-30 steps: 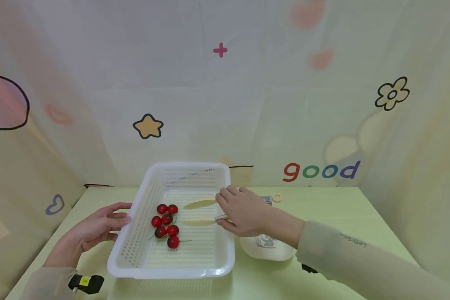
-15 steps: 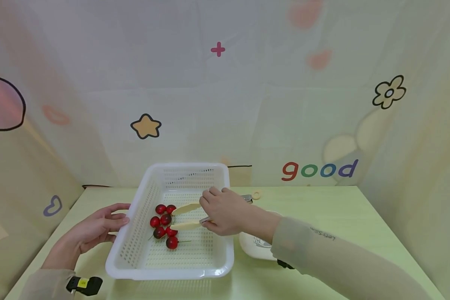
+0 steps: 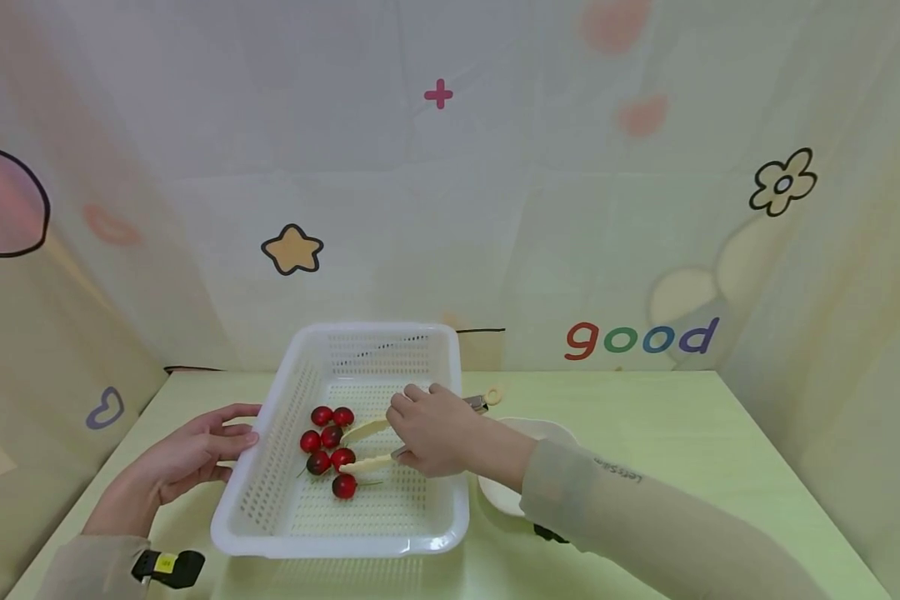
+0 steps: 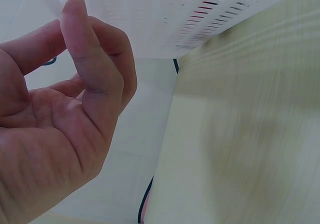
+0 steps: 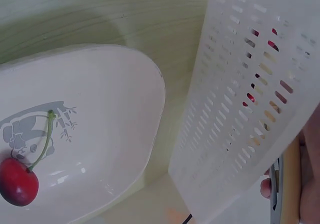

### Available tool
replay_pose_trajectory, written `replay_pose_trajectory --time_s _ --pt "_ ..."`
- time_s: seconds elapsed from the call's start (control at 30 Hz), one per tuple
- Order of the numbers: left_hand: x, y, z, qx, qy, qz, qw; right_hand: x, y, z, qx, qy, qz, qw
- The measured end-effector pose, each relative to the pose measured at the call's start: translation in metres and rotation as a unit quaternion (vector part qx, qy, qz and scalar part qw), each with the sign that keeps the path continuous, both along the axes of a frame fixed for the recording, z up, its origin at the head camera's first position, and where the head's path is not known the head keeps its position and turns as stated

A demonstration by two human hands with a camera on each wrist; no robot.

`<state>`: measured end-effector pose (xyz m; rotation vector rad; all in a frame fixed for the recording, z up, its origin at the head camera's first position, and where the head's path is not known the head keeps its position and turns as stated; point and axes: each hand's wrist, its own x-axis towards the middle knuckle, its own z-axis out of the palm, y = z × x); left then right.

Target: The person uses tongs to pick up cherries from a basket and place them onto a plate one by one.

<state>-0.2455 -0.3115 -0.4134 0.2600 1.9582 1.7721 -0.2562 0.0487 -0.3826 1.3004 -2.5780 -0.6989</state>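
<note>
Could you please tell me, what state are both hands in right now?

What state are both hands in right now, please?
Left hand: open, resting against the basket.
Right hand: closed, holding the tongs, their tips apart.

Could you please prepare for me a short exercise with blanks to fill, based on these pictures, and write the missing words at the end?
1. The right hand holds a pair of ____ that reaches into the white basket.
2. In the head view, ____ red cherries show inside the basket.
3. In the right wrist view, the cherry in the white dish has a stem coloured ____.
4. The colourful letters behind the table spell ____.

Missing words: tongs; seven; green; good.
</note>
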Motion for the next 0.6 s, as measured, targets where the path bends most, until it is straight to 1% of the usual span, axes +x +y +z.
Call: replay_pose_trajectory --time_s 0.33,0.6 --pt "0.0 -0.002 -0.001 0.006 0.002 -0.001 1.0 0.0 -0.009 -0.004 0.001 0.003 -0.011 1.0" --pt "-0.001 -0.002 -0.002 0.008 0.002 -0.005 1.0 -0.006 -0.011 -0.011 -0.006 -0.02 -0.025 0.999"
